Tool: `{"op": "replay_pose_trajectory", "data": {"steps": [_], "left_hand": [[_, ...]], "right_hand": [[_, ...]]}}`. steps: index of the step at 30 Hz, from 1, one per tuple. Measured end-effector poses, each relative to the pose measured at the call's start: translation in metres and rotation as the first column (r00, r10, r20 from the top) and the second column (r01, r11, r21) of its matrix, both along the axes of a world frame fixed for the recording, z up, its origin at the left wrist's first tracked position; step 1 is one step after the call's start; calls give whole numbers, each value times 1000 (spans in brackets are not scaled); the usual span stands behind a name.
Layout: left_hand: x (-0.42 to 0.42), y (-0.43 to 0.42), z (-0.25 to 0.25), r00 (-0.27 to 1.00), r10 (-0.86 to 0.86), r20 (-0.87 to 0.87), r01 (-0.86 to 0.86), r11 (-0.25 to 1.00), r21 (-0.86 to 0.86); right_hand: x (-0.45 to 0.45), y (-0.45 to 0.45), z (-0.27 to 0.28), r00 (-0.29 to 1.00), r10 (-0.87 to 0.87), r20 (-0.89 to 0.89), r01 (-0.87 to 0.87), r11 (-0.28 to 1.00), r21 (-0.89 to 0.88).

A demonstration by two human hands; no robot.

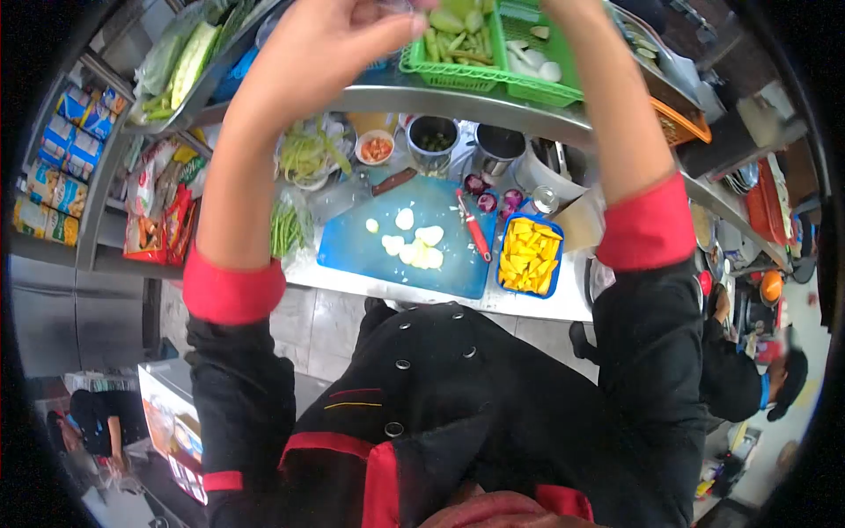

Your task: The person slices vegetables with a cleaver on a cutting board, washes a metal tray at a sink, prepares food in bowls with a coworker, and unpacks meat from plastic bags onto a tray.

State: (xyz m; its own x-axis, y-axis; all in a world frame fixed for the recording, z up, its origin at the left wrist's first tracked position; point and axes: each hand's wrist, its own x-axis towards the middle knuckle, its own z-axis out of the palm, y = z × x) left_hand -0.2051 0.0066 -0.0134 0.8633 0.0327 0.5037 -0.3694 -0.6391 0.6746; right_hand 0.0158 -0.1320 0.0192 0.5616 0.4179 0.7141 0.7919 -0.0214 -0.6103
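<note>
In the head view, both arms reach up over the metal shelf [370, 99], towards the green baskets [456, 80] standing at its edge. The left hand [339, 33] is partly cut off by the top of the frame; its thumb stretches out beside the basket of green vegetables [458, 44], but I cannot tell how far the fingers are closed or whether they have hold of anything. The right hand lies beyond the frame — only its forearm [616, 106] shows, next to the compartment with the white pieces [546, 69] — so its grip cannot be told either. To handle this reach well, I would keep the elbows wide and the sleeves off the food, and take any basket by its rim, evenly from both sides, since a tilt would likely spill loose pieces. Below, the blue board [352, 251] carries peeled white chunks [422, 251] and a red peeler [475, 231], with a knife [393, 181] at its far edge and a tub of yellow pieces [553, 280] just beside it; anything lifted is best kept level above them.
</note>
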Motion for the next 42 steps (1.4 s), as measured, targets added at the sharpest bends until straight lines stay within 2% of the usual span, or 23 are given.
{"op": "replay_pose_trajectory", "data": {"steps": [2,4,5,6,8,10,11,12,13,14,15,16,18,20,21,22,25,27,33,35,36,37,42], "left_hand": [[-56,-14,-35,954,-249,-167,171,909,-381],[-92,-4,-99,853,-398,-337,146,803,-577],[-102,4,-137,816,-367,-446,74,832,-550],[-113,10,-178,764,-338,-549,5,855,-518],[-123,28,-258,676,-184,-714,-138,920,-368],[-124,39,-327,688,9,-726,-214,958,-191],[-119,42,-351,690,5,-724,-230,950,-213],[-113,45,-370,686,96,-721,-236,967,-97],[-108,45,-381,684,189,-704,-243,970,24],[-104,41,-386,688,192,-700,-262,965,7],[-98,33,-389,568,334,-753,-313,933,178],[-92,25,-392,431,469,-771,-335,876,346],[-91,9,-398,396,447,-802,-317,886,338],[-94,-7,-402,353,432,-830,-294,893,340],[-95,-19,-403,418,427,-802,-281,900,333],[-93,-28,-404,483,424,-766,-268,905,331],[-79,-45,-421,487,456,-745,-285,889,358],[-70,-47,-433,481,439,-759,-314,894,319],[-58,-57,-434,536,296,-791,-312,940,140],[-47,-64,-477,603,395,-693,-357,911,208],[-47,-61,-435,561,306,-769,-285,944,168],[-39,-62,-445,545,308,-780,-314,937,151],[-42,-69,-435,583,279,-763,-215,959,187]], "right_hand": [[-56,-51,-7,995,99,16,-98,994,-51],[-91,-88,-48,869,493,-48,-491,870,54],[-122,-109,-73,553,733,-395,-740,651,172],[-123,-119,-112,399,746,-533,-863,502,57],[-139,-117,-186,261,373,-890,-918,381,-109],[-137,-112,-306,395,227,-890,-856,443,-267],[-136,-107,-342,490,140,-860,-806,448,-386],[-136,-101,-368,582,57,-811,-744,441,-502],[-136,-94,-388,589,55,-806,-747,419,-517],[-138,-87,-405,718,97,-689,-667,377,-643],[-141,-82,-416,821,147,-552,-566,341,-750],[-146,-75,-421,824,152,-547,-564,320,-761],[-159,-64,-430,909,131,-395,-411,139,-901],[-174,-49,-422,932,98,-349,-355,51,-933],[-181,-44,-417,953,51,-298,-297,-16,-955],[-184,-40,-417,954,66,-294,-293,-23,-956],[-184,-34,-423,965,90,-247,-247,-4,-969],[-176,-35,-440,954,42,-298,-301,132,-944],[-159,-33,-472,899,22,-438,-433,203,-878],[-157,-34,-482,897,49,-439,-431,319,-844],[-156,-36,-500,901,40,-431,-417,350,-839],[-153,-35,-511,902,38,-430,-412,373,-831],[-158,-36,-469,879,-60,-472,-420,367,-830]]}}
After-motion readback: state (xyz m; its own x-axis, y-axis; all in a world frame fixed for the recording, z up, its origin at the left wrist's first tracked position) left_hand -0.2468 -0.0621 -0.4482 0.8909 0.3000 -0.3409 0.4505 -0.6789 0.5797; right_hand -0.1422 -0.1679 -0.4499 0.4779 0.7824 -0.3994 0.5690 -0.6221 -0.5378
